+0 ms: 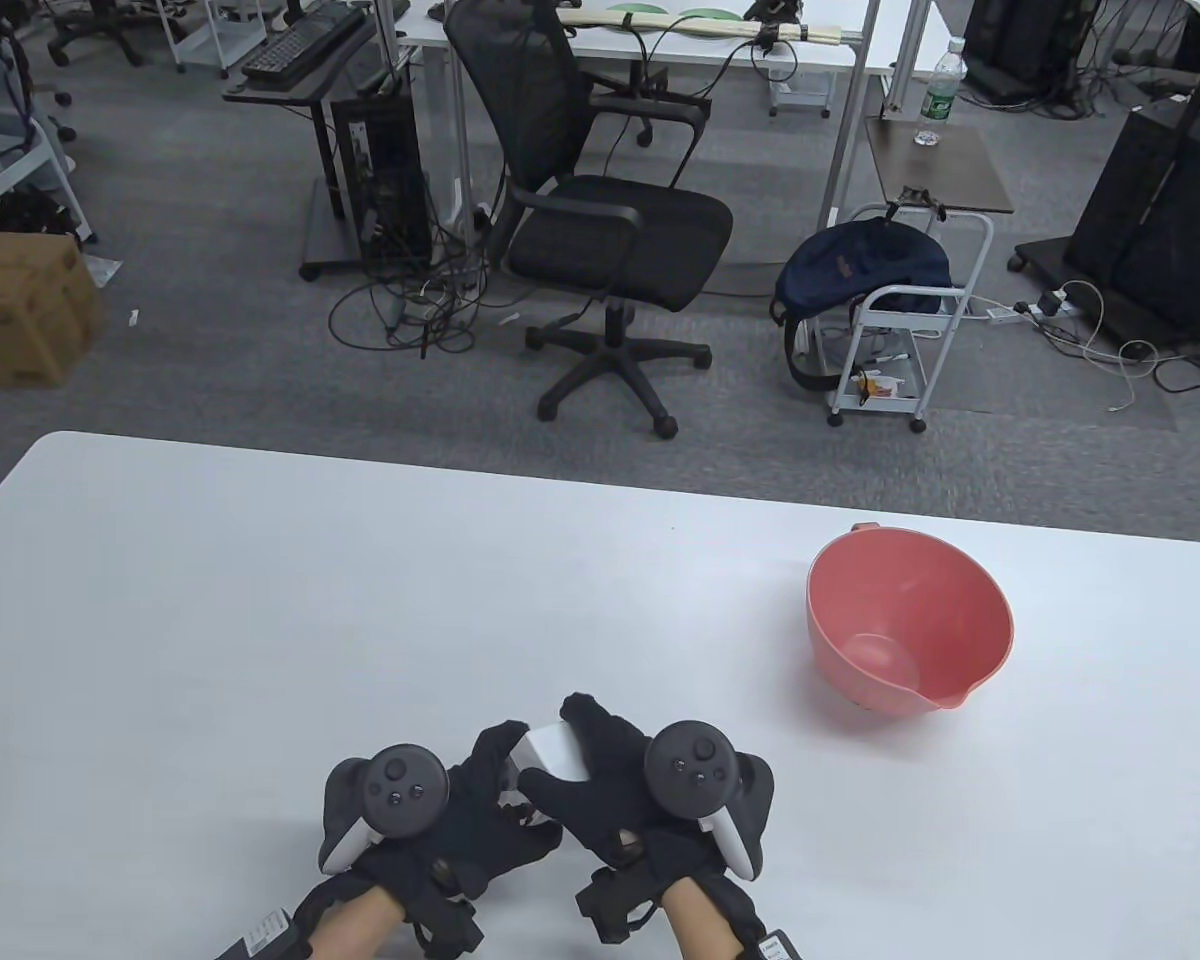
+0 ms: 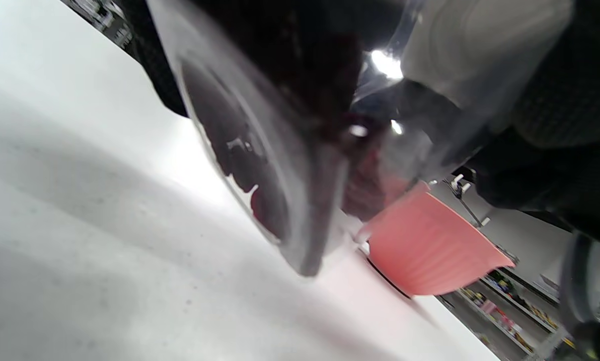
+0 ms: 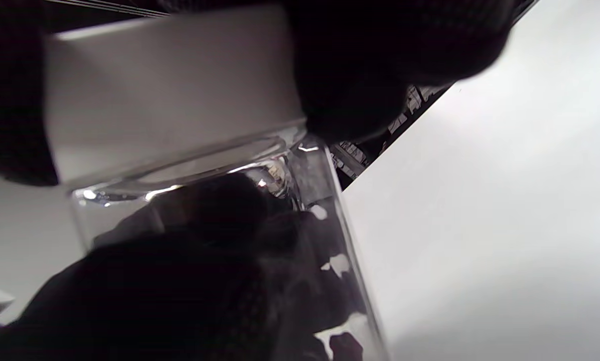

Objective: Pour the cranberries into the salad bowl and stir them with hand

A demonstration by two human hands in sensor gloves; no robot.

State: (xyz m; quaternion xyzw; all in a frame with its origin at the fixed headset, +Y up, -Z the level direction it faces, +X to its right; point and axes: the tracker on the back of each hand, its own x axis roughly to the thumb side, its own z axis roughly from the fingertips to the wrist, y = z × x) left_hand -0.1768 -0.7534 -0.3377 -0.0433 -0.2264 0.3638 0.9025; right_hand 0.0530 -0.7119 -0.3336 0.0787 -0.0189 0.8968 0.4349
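Note:
A clear jar [image 2: 260,165] with dark red cranberries inside and a white lid [image 1: 552,752] sits between both hands near the table's front edge. My left hand [image 1: 490,800] grips the jar body from the left. My right hand [image 1: 600,770] curls over the white lid [image 3: 169,90], fingers wrapped round it. In the left wrist view the jar is tilted and lifted just off the table. The pink salad bowl [image 1: 908,632] stands upright to the right, apart from both hands, with nothing visible in it. The same bowl [image 2: 430,250] shows behind the jar.
The white table [image 1: 360,620] runs wide to the left and far side. Beyond its far edge stand a black office chair [image 1: 600,230], a small white cart [image 1: 895,330] with a backpack, desks and floor cables.

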